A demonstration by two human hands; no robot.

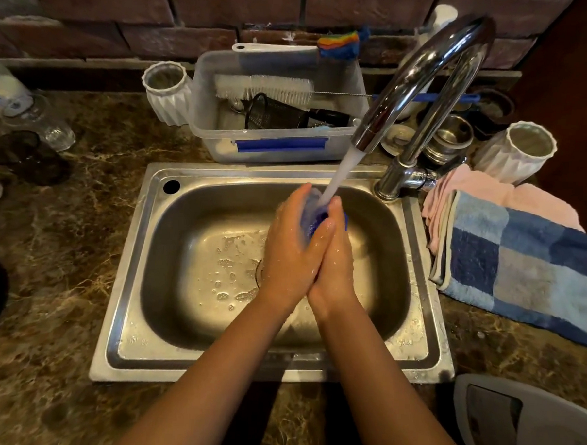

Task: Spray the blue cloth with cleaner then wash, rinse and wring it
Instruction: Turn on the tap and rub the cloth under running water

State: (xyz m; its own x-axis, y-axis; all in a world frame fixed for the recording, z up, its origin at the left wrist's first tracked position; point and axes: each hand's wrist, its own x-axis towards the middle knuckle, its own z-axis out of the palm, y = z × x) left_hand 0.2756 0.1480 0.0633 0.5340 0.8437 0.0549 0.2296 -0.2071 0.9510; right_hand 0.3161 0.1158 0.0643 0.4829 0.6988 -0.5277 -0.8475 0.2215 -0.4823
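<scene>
Rinsing: blue cloth [314, 221] pressed between both palms under running tap [425, 76] water
Left hand [292, 242]: closed against cloth
Right hand [334, 255]: closed against cloth
Place: over steel sink [195, 251]

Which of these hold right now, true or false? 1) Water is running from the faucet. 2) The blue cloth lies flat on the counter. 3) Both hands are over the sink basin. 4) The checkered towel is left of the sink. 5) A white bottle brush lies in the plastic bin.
1) True. A stream falls from the faucet onto the hands.
2) False. The blue cloth is bunched and pressed between the left hand and right hand.
3) True. Both are held above the sink basin.
4) False. The checkered towel lies on the counter to the right of the sink.
5) True. The bottle brush rests across the plastic bin behind the sink.
</scene>
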